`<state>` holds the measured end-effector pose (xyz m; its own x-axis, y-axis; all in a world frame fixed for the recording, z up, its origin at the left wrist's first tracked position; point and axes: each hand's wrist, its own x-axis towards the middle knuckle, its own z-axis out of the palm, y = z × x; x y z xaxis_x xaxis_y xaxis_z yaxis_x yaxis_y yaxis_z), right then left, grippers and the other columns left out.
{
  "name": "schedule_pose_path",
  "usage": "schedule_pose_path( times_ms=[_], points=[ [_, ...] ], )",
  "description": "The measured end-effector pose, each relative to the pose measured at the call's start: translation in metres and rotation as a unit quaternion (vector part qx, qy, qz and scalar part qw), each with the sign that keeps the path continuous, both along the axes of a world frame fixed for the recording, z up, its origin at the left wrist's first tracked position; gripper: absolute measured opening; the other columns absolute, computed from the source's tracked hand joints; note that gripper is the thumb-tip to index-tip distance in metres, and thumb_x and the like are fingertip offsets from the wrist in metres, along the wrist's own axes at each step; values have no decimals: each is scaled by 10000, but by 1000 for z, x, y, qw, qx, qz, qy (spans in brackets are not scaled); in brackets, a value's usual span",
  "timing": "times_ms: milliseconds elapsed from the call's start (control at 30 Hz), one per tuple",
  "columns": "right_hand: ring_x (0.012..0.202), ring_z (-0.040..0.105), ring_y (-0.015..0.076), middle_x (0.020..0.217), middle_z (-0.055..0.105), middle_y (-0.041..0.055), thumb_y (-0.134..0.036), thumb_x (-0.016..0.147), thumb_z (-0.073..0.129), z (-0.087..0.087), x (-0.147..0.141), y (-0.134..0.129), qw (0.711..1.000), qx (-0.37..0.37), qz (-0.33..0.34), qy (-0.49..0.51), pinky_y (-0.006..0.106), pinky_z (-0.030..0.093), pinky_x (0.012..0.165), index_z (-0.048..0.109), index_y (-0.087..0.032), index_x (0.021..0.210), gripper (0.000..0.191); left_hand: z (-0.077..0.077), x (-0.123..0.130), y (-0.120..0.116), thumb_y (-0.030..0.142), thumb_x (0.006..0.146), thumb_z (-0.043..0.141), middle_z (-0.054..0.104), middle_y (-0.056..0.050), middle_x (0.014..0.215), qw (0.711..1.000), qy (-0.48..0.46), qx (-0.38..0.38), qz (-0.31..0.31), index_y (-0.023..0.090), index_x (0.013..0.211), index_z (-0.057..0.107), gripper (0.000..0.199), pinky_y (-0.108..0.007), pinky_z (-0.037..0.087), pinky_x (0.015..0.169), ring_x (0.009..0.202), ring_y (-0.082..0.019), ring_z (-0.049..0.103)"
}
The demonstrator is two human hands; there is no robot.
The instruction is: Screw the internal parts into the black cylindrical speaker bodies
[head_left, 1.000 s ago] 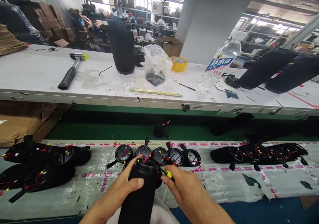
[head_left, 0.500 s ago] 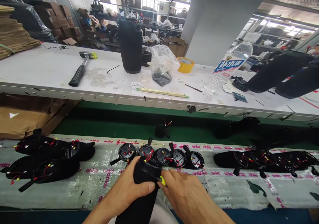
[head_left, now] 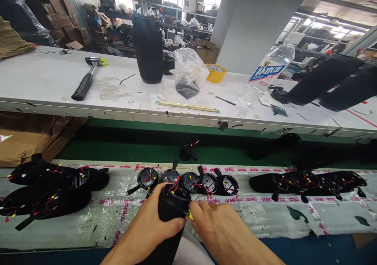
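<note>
Black open-ended cylinder [head_left: 173,208] over the lap [head_left: 191,251], grasped around its upper part in the left hand [head_left: 149,222]; close by its rim, yellow piece [head_left: 191,215], mostly hidden, pinched in the right hand [head_left: 215,222]. Beyond, film-covered lower surface [head_left: 262,218], printed pink "anko", under groups of wired black housings [head_left: 191,182]. Further back, stained white workbench [head_left: 44,76] with hammer [head_left: 84,82], labelled plastic bottle [head_left: 266,74], upright dark speaker-like body [head_left: 148,53]. Behind, grey pillar [head_left: 265,17], cardboard boxes [head_left: 55,21], cluttered shelving [head_left: 203,13].
</note>
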<state>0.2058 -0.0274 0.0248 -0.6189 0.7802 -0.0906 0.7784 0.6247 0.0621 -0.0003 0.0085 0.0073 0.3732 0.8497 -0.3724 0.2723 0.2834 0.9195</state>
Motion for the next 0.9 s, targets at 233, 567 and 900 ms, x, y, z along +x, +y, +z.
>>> schedule_pose_path(
  times_ms=[233,567,900],
  points=[
    [595,658,163,749,660,-46,-293,1119,350,-4,18,3,949,1,-130,289,304,386,542,494,-245,1007,189,-15,-10,7,485,733,818,741,-94,1183,963,-233,-135,-4,207,1277,581,655,-454,481,981,1138,-362,645],
    [596,605,206,756,586,-38,-88,836,715,2,23,1,994,60,-49,76,363,329,545,457,-253,938,323,-13,-10,11,412,764,807,754,-73,1224,931,-310,-192,-30,243,1343,626,630,-364,493,926,1150,-318,662],
    [629,539,197,770,555,-32,-12,719,658,9,25,0,993,100,-34,51,368,324,589,469,-245,940,373,-11,-12,11,401,769,795,776,-98,1179,924,-315,-215,-34,226,1344,631,623,-417,499,946,1118,-343,691]
  ],
)
